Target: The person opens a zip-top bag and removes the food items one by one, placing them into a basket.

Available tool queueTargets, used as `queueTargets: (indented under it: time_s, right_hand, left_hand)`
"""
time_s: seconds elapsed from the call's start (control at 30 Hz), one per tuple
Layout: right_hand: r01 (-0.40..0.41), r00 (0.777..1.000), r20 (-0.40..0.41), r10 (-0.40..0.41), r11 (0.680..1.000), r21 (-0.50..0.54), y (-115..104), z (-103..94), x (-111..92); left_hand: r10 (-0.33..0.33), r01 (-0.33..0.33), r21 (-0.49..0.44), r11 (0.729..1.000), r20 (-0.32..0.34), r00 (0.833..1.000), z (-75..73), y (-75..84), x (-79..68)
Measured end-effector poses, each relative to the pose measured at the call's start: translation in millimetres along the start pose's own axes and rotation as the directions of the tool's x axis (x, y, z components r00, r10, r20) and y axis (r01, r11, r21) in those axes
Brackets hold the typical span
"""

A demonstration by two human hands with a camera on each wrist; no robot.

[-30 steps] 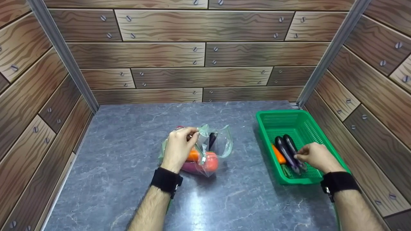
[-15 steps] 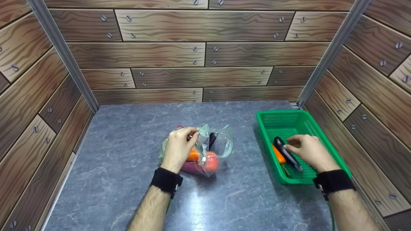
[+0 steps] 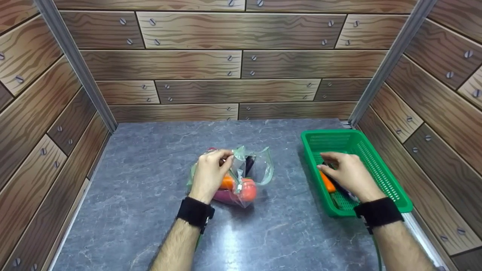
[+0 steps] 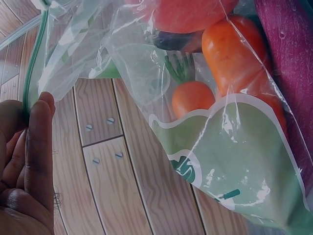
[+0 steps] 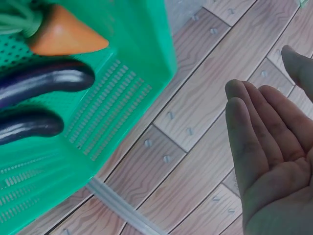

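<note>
My left hand (image 3: 207, 173) pinches the rim of a clear zip bag (image 4: 230, 147) with a green print. Through its film show a red tomato-like ball (image 3: 247, 190), a small carrot (image 4: 193, 100) with green stalks, a fatter orange vegetable (image 4: 239, 58) and a long purple vegetable (image 4: 293, 73). A dark eggplant end (image 3: 249, 165) shows near the bag's mouth. Over the green basket (image 3: 369, 213), my right hand (image 3: 350, 173) holds nothing, its fingers extended and thumb apart. Beneath it lie a carrot (image 3: 327, 182) and two dark eggplants (image 5: 49, 81), mostly covered by the hand in the head view.
The basket stands at the right of the grey marbled table (image 3: 150, 150), close to the wood-print side wall (image 3: 433, 150). Similar panels (image 3: 241, 64) rise behind and on the left. Metal posts (image 3: 388, 60) mark the back corners.
My right hand has shifted left across the basket, from the eggplants toward the carrot, and its fingers have spread apart. The left hand and the bag have stayed in place.
</note>
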State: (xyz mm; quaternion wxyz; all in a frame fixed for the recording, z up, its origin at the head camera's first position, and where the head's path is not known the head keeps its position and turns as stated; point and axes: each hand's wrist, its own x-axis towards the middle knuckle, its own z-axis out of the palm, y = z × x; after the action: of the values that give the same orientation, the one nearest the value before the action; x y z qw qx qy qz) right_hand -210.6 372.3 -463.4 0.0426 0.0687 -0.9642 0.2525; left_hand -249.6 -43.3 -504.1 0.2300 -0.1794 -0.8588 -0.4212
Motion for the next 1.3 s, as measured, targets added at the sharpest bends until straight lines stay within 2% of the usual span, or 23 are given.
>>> queueTargets:
  time_s: [0.47,0.63,1.03,1.3]
  right_hand:
    - [0.067,0.997,-0.046,-0.065,0.997,0.038,-34.1,25.9,9.8]
    - [0.080,0.996,-0.043,-0.077,0.995,0.067,-46.4,40.1,13.6]
    - [0.179,0.981,-0.088,-0.172,0.981,0.078,-75.4,77.8,23.0]
    - [0.217,0.975,-0.057,-0.213,0.973,0.080,-95.6,102.5,27.3]
  left_hand:
    - [0.001,-0.001,0.002,1.000,-0.009,1.000,1.2,1.3,-0.8]
    - [-0.013,0.013,-0.001,1.000,-0.003,1.000,1.5,1.0,-0.8]
    - [0.016,-0.016,0.001,1.000,-0.013,1.000,0.4,0.9,-1.2]
    - [-0.005,0.005,0.012,1.000,-0.009,1.000,-0.2,-1.1,-2.7]
